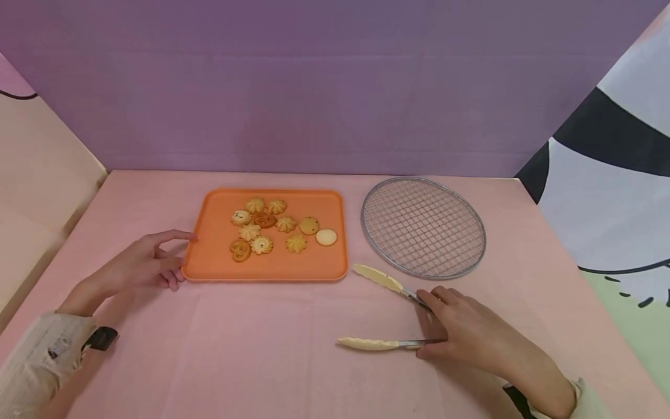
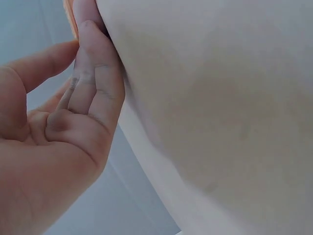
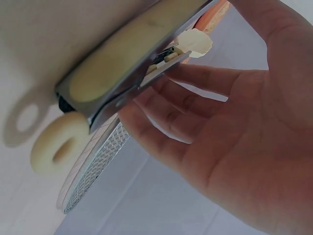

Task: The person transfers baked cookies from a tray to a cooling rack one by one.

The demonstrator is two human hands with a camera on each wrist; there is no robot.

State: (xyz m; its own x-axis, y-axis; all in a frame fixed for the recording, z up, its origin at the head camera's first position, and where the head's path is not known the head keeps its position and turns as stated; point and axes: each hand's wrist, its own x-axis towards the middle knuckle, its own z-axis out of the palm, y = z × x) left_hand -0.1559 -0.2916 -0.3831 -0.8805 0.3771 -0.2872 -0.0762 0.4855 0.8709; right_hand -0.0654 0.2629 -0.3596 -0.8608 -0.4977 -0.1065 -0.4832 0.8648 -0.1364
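Note:
An orange tray [image 1: 209, 270] lies at the left of the pink table with several small cookies [image 1: 285, 224] on it, some star-shaped, some round, some pretzel-like. My left hand [image 1: 138, 262] grips the tray's left edge, one finger over the rim and the others lower at the side. In the left wrist view, the left hand [image 2: 73, 107] has its thumb tip against the orange edge. My right hand [image 1: 466, 329] holds cream-tipped metal tongs [image 1: 374, 343], their arms spread apart and tips pointing left. The tongs' pull ring [image 3: 61, 142] shows in the right wrist view.
To the tray's right lies a round wire mesh rack [image 1: 424, 227], just beyond the tongs. A purple backdrop [image 1: 314, 105] rises behind the table [image 1: 251, 349]. A patterned panel [image 1: 617, 174] stands along the right side.

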